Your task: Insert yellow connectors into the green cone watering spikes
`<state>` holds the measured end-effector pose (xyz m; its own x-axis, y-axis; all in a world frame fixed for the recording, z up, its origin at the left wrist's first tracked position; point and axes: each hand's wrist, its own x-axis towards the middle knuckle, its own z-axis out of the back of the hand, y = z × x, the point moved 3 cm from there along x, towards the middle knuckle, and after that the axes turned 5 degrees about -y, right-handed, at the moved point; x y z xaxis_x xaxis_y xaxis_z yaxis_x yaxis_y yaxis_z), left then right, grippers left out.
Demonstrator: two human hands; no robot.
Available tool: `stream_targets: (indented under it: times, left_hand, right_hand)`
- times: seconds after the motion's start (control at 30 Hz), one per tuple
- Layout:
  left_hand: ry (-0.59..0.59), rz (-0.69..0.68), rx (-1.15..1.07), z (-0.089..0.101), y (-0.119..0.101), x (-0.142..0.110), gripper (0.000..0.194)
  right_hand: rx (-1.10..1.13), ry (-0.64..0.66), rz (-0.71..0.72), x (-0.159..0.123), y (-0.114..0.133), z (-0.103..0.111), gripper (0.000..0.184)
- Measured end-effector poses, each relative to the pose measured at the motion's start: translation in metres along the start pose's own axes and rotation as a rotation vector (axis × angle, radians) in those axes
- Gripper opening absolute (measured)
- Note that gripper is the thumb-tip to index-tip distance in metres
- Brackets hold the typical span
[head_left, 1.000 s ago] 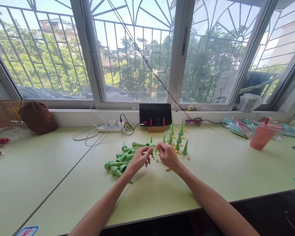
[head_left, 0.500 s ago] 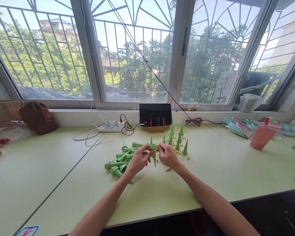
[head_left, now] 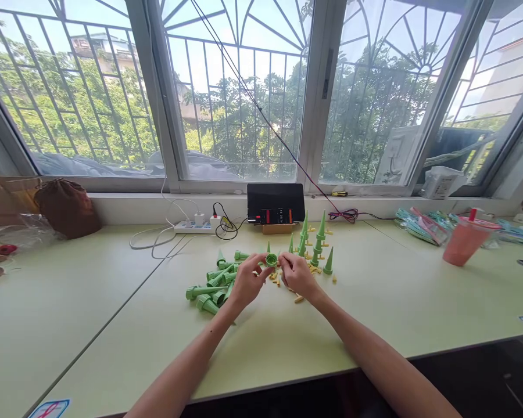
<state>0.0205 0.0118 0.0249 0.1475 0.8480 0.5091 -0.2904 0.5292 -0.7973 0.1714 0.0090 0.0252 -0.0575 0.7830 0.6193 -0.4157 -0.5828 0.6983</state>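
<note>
Between the thumb and fingers of my left hand point(head_left: 249, 280) is a green plastic watering spike point(head_left: 271, 259), its round open end turned up towards me. Close beside its rim, on the right, my right hand point(head_left: 298, 274) is closed in a pinch; whatever lies in the fingertips is too small to make out. Left of my hands lies a heap of green watering spikes point(head_left: 207, 303). Small yellow plastic pieces point(head_left: 298, 299) are scattered beneath and beyond the hands. Several green spikes stand point up behind my right hand, some stacked point(head_left: 317, 247), with yellow pieces sticking out sideways.
A phone point(head_left: 276, 216) leans against a black tablet point(head_left: 274, 194) by the window. A white power strip point(head_left: 196, 226) with cables lies left of them. On the right stand a red drink cup point(head_left: 466, 241) and plastic packets point(head_left: 422, 226); a brown bag point(head_left: 67, 209) is far left.
The spike in my left hand has tipped, so its open end now faces me and its point no longer shows below. My right hand stays close beside it.
</note>
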Motion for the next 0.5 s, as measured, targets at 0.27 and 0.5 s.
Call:
stream_targets:
  times: [0.27,0.5]
  left_hand:
    - [-0.015,0.348,-0.272,-0.001,0.013,0.002,0.039]
    - [0.252,0.518,-0.490,-0.009,0.006,-0.002,0.054]
  right_hand:
    - [-0.022,-0.067,0.052,-0.002,0.005,0.003,0.032]
    - [-0.057,-0.059,0.175,-0.003,0.009,0.002,0.030]
